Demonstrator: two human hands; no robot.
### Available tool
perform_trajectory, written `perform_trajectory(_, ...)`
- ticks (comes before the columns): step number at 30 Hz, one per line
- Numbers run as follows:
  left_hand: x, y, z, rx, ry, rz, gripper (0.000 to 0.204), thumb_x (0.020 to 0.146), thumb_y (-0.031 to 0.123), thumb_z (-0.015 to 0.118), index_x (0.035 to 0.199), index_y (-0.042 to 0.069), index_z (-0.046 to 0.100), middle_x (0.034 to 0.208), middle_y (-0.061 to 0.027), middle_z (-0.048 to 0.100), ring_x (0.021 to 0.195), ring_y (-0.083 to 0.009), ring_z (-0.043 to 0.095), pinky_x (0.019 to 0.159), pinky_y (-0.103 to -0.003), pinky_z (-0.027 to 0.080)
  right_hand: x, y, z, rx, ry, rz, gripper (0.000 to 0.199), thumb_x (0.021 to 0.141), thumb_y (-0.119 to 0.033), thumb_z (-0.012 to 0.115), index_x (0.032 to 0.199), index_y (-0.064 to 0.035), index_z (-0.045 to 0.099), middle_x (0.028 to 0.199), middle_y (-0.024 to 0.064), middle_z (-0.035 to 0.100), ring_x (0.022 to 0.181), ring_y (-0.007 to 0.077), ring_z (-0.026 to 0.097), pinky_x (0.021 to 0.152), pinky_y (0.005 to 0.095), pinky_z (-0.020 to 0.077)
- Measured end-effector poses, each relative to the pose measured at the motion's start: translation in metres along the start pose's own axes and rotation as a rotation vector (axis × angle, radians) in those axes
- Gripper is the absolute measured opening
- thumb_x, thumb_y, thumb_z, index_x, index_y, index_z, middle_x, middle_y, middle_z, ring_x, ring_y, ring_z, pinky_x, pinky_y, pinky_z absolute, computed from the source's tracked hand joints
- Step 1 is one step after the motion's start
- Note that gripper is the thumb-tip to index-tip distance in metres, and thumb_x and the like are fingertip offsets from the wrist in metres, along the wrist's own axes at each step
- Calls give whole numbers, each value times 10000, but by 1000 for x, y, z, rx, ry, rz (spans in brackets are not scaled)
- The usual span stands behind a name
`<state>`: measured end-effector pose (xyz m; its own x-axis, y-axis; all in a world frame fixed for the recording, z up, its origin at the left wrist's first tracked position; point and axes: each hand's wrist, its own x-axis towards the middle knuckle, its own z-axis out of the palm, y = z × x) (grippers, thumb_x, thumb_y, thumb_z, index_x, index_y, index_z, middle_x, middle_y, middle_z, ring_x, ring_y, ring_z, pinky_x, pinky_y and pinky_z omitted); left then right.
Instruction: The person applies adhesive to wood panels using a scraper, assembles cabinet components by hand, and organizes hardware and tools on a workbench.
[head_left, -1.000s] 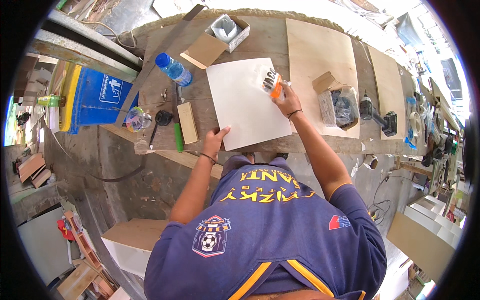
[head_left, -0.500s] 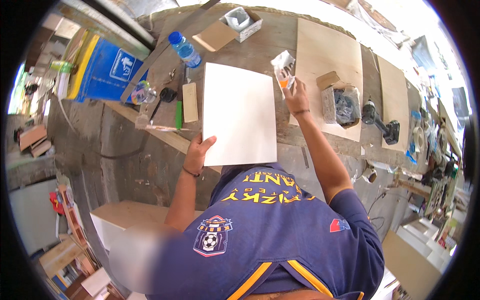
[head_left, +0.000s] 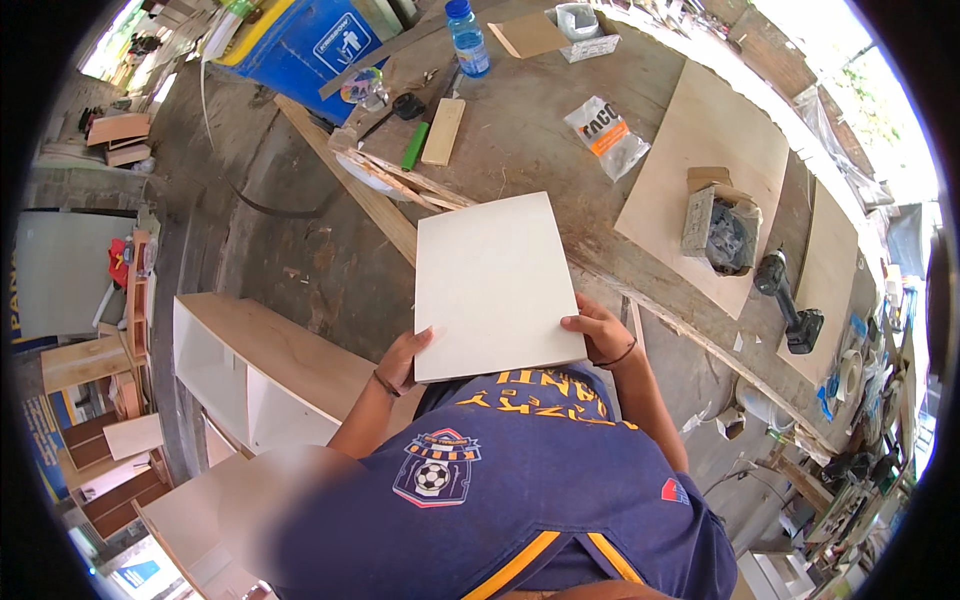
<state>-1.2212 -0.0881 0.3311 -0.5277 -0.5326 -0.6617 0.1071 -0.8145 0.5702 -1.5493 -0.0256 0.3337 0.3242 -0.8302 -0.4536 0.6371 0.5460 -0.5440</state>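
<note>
Close to my body I hold a flat white rectangular board (head_left: 498, 285) between both hands. My left hand (head_left: 405, 360) grips its lower left edge, thumb on the face. At the lower right edge my right hand (head_left: 604, 333) is closed the same way, its other fingers hidden behind the board. Beyond the board, on the workbench, lies a clear plastic packet (head_left: 607, 138) with an orange stripe.
The wooden workbench (head_left: 540, 130) bears a blue-capped water bottle (head_left: 468, 40), a green strip (head_left: 415, 146), an opened carton (head_left: 722, 228) of plastic bags and a cordless drill (head_left: 790, 300). A blue bin (head_left: 300, 40) stands far left; a white cabinet (head_left: 270, 370) is at left.
My right hand has let go of the packet, now on the bench, and taken the board's right edge. The board has come nearer my body, and the view has turned left.
</note>
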Motion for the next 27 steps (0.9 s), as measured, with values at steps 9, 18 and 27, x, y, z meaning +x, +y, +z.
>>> perform_trajectory(9, -26, -30, -17, 3, 7, -44, 686, 850, 391, 614, 1300, -78, 396, 1229, -198, 542, 1091, -267, 582, 927, -367, 476, -25, 10, 13, 54, 40, 109, 582, 801, -86, 542, 1330, 66, 351, 1196, 200, 540, 1030, 262, 591, 872, 353, 486)
perform_trajectory(18, -26, -19, -39, -207, -85, -204, 593, 834, 402, 596, 1215, -32, 464, 1063, -150, 577, 913, -222, 605, 762, -319, 508, -48, 16, 45, 120, 122, 256, 440, 883, -202, 509, 1221, 67, 424, 958, 186, 609, 665, 234, 630, 457, 277, 492)
perform_trajectory(27, 27, -30, -2, -213, 241, -226, 446, 882, 476, 540, 952, 49, 647, 746, -14, 657, 700, -167, 640, 607, -293, 506, -2, 170, -156, 620, 455, 252, 384, 928, -248, 478, 1227, -21, 402, 1120, 214, 534, 856, 346, 608, 631, 340, 555)
